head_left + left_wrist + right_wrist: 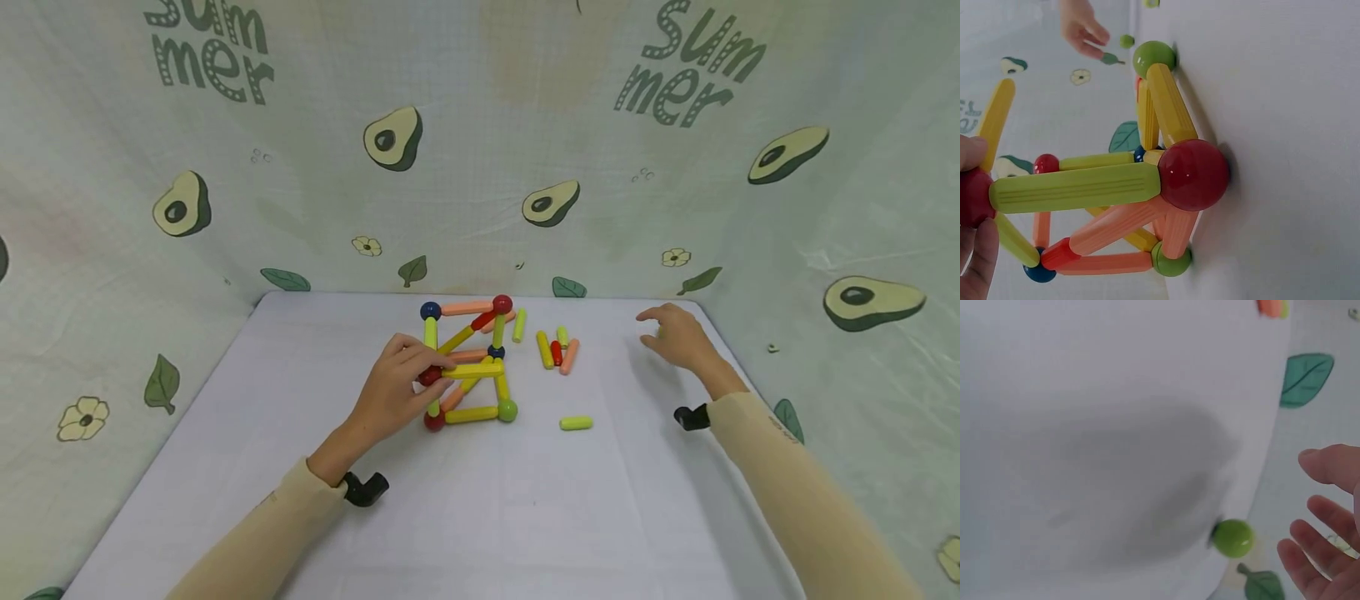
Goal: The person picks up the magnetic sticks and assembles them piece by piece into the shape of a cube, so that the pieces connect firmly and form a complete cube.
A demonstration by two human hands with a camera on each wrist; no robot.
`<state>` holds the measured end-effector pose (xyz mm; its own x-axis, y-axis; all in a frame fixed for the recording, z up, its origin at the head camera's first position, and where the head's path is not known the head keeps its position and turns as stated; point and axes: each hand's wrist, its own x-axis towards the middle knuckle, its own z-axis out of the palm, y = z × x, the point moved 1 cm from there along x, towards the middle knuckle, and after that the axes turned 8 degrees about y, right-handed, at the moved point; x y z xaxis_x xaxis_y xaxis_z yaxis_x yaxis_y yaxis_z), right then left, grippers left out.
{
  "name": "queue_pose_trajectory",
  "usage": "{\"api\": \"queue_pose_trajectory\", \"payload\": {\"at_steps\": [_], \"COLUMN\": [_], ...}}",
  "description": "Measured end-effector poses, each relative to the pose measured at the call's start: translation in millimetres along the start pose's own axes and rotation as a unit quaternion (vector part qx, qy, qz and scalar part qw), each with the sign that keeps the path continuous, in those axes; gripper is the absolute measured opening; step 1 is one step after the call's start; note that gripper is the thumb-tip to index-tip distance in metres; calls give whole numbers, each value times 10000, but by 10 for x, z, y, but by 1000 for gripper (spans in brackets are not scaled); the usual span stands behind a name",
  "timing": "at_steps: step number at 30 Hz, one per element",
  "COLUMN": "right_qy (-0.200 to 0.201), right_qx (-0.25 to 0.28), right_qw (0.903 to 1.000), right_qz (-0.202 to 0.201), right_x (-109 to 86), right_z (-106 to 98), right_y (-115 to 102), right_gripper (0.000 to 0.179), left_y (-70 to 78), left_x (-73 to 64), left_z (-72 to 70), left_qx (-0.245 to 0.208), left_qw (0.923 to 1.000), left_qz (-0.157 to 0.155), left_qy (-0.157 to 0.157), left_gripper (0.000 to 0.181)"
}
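Note:
A frame of magnetic building sticks and balls stands left of the table's middle. My left hand (pixel 397 379) pinches a red ball (pixel 975 199) at its near upper corner between thumb and fingers. From that ball a yellow stick (pixel 474 371) reaches right, and a lime stick (pixel 1075 187) leads down to a lower red ball (pixel 1195 175). A green ball (pixel 507 410) forms the near right bottom corner. My right hand (pixel 678 340) hovers over the table's right side, fingers loosely bent and holding nothing. Near it lies a loose green ball (pixel 1233 538), hidden in the head view.
Right of the frame lie loose sticks: a yellow one (pixel 544 350), a red one (pixel 557 353), an orange one (pixel 570 357) and several lime ones. One lime stick (pixel 576 423) lies closer to me. A printed cloth (pixel 465 208) hangs behind the white table (pixel 525 517).

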<state>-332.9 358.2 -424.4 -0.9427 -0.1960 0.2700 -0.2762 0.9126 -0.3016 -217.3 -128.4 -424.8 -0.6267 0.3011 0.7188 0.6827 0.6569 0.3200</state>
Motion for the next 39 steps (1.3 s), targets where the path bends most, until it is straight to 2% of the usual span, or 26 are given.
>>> {"api": "queue_pose_trajectory", "payload": {"at_steps": [5, 8, 13, 19, 24, 28, 31, 34, 39], "right_qy": [-219, -370, -276, -22, 47, 200, 362, 527, 512], "right_qx": [51, 24, -38, 65, 146, 453, 770, 1130, 1816], "right_qw": [9979, 9963, 9975, 9996, 9999, 9988, 9959, 9896, 9712], "right_qz": [607, 774, 654, 290, 57, -68, -306, -722, -1458], "right_x": [21, 6, -36, -66, -59, -63, -102, -181, -353], "right_z": [97, 167, 251, 282, 276, 246, 218, 198, 184], "right_y": [435, 603, 739, 663, 383, -24, -382, -756, -1334], "right_gripper": [49, 53, 52, 36, 34, 36, 35, 34, 38], "left_y": [5, 4, 18, 19, 26, 38, 50, 57, 57], "left_x": [2, 3, 5, 4, 5, 10, 14, 16, 14], "left_z": [-8, -5, -9, -6, -6, -5, -6, 0, 26], "left_qx": [-4, -49, -84, -46, -59, -23, 10, 34, 35], "left_qw": [10000, 10000, 9999, 10000, 10000, 10000, 10000, 10000, 10000], "left_qz": [11, 22, 44, 22, 14, 17, 14, -9, -41], "left_qy": [15, 9, 41, 7, 31, 55, 65, 66, 79], "left_gripper": [26, 26, 26, 25, 25, 25, 25, 25, 25]}}
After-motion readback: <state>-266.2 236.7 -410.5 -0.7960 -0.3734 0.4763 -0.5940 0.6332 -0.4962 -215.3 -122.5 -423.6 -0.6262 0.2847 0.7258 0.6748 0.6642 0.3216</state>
